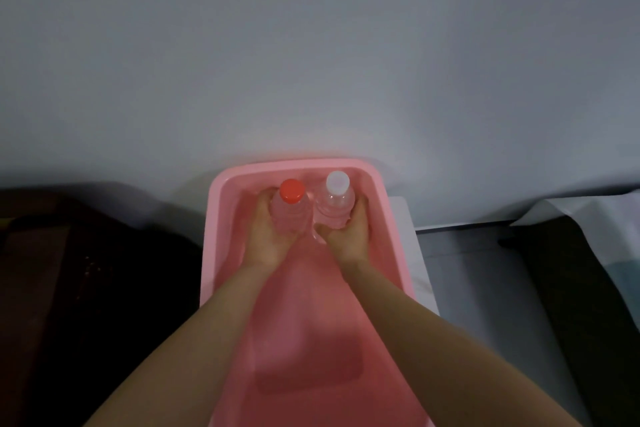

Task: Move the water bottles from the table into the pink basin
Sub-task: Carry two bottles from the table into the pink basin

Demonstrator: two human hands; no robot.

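From the head camera, both arms reach down into the pink basin (pixel 221 236). The left hand (pixel 268 236) is wrapped around the red-capped bottle (pixel 291 211). The right hand (pixel 349 232) is wrapped around the white-capped bottle (pixel 334 203). Both bottles stand straight up, side by side, at the far end. They look close to the bottom, so letting go comes next, I think.

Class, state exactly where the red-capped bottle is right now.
In the head view, the red-capped bottle stands upright at the far end of the pink basin, gripped by the left hand, just left of the white-capped bottle.
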